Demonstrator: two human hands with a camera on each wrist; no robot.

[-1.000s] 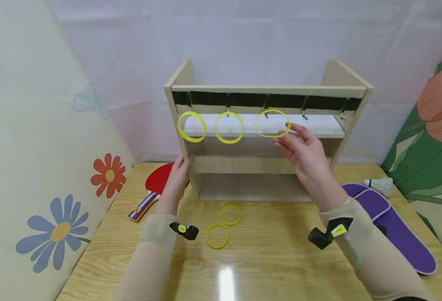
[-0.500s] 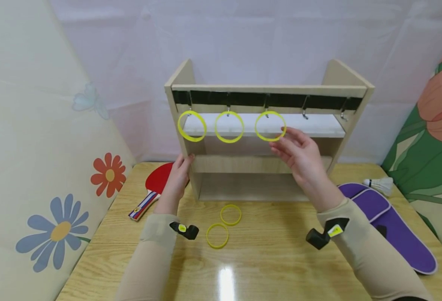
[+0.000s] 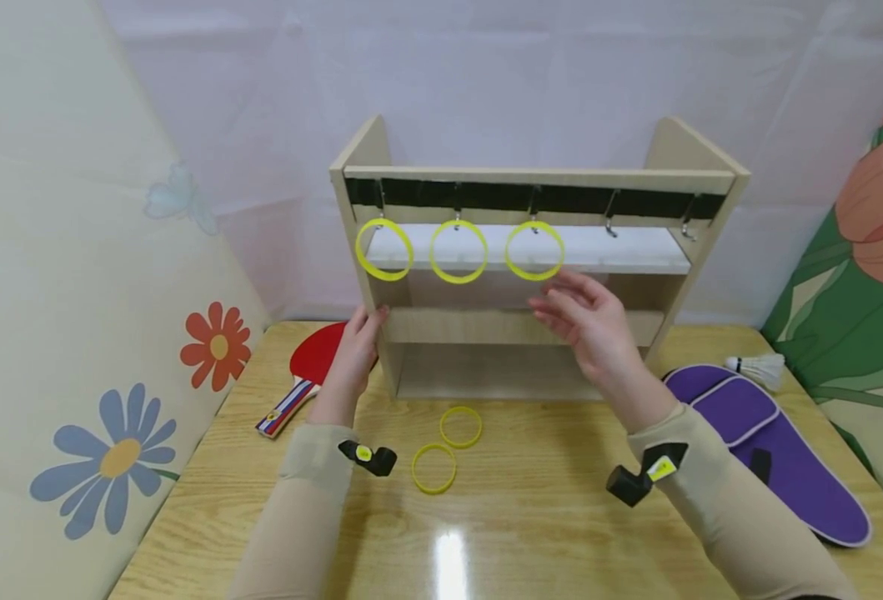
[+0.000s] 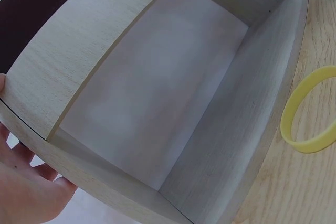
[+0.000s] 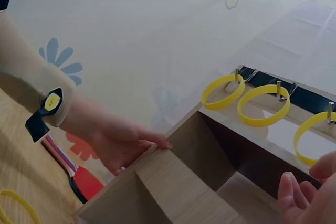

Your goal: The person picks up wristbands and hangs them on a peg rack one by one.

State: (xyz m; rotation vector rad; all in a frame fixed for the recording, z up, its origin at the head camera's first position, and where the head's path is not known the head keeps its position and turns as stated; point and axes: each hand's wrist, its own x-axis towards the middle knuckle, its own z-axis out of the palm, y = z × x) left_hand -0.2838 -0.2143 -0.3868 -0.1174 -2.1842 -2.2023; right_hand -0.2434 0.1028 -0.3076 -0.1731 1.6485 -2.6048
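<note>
Three yellow wristbands hang from hooks on the small wooden shelf: a left one (image 3: 384, 275), a middle one (image 3: 459, 280) and a right one (image 3: 534, 277). Just below and right of the third, my right hand (image 3: 594, 325) has loosely bent fingers and holds nothing; whether a fingertip still brushes the band is hard to tell. My left hand (image 3: 356, 350) grips the left side panel of the shelf (image 3: 486, 327), thumb at the front, as the left wrist view also shows with the hand (image 4: 31, 187). On the table lie two more wristbands, one farther (image 3: 460, 447) and one nearer (image 3: 433, 492).
Two bare hooks, the fourth (image 3: 610, 227) and the fifth (image 3: 685, 229), are to the right. A red table tennis bat (image 3: 313, 354) lies left of the shelf. At the right are a purple bat case (image 3: 801, 475) and a shuttlecock (image 3: 760, 369).
The right hand has let go of the third wristband and moved slightly down and left. The band, earlier stretched toward the fingers, now hangs round from its hook. The left hand stays put.
</note>
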